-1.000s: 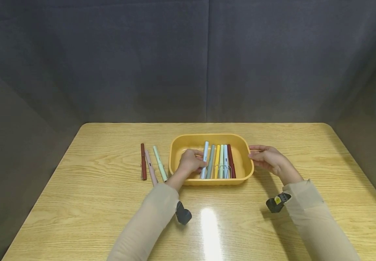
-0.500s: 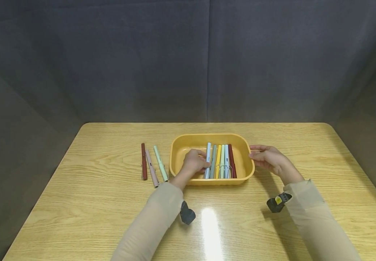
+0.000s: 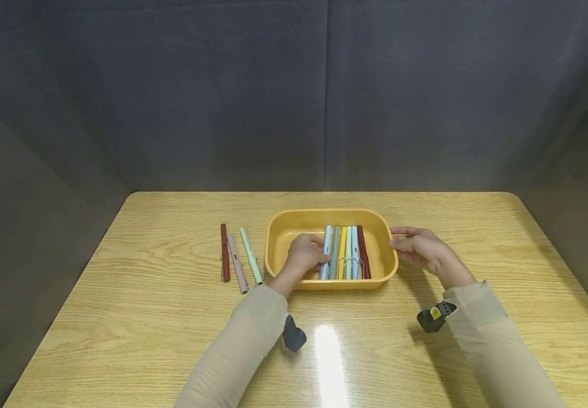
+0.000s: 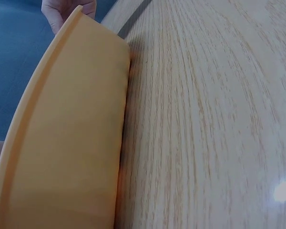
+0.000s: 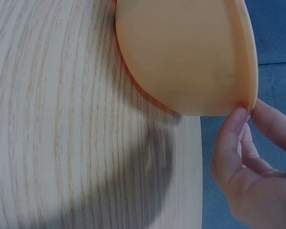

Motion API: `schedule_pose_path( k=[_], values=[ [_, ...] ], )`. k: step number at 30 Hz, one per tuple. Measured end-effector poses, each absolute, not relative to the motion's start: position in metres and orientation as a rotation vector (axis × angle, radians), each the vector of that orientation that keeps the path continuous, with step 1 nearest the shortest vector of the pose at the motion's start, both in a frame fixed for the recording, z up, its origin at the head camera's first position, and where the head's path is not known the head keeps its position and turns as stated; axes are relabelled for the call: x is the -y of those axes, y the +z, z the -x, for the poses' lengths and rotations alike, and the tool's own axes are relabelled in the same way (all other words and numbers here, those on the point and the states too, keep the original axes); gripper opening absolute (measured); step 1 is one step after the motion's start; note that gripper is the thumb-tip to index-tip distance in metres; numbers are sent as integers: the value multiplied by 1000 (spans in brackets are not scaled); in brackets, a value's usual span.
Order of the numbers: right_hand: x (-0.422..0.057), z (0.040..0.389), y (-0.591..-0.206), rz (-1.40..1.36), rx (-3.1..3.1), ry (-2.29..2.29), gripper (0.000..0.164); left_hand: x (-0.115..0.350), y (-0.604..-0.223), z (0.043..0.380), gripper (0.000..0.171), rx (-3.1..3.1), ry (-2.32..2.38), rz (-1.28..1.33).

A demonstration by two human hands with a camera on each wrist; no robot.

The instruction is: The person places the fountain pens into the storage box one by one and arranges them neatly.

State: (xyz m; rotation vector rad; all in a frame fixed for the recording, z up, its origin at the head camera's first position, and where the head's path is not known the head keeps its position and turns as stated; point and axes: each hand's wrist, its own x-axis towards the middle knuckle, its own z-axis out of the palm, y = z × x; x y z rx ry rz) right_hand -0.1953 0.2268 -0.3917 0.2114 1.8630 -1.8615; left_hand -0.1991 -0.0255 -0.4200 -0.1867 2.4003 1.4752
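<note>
In the head view, my left hand (image 3: 303, 253) reaches into a yellow tray (image 3: 299, 213) and pinches a light blue pen (image 3: 327, 241), its thumb across the barrel. That pen lies right alongside a grey-green pen (image 3: 334, 249), leftmost of a row of capped pens inside. A yellow pen (image 3: 343, 241), a mint one, another light blue one and a dark red pen (image 3: 362, 246) continue the row rightward. My right hand (image 5: 257, 181) pinches the tray's right-end rim between thumb and fingers. The left wrist view is mostly filled by the tray's outer wall (image 4: 76, 119).
Left of the tray, a dark red pen (image 3: 225, 249), a mauve pen (image 3: 237, 263) and a mint pen (image 3: 250, 252) lie on the wooden table (image 3: 146, 317). A dark curtain (image 3: 222, 113) hangs behind the table and along its sides.
My left hand has shifted slightly right and brought the light blue pen up against the grey-green one, its far end sinking into line. The right hand has stayed on the tray rim.
</note>
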Motion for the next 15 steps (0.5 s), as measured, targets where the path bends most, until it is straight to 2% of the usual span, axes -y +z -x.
schedule_pose_path(
  k=[5,11,15],
  values=[
    [-227,195,-391,-210,-1861,-1855,49,25,-421,200,37,-2412,1472,195],
    [-226,195,-390,-221,-1851,-1866,44,25,-421,198,37,-2435,1460,189],
    [-225,194,-390,-217,-1868,-1850,46,24,-421,198,37,-2442,1442,198]
  ],
)
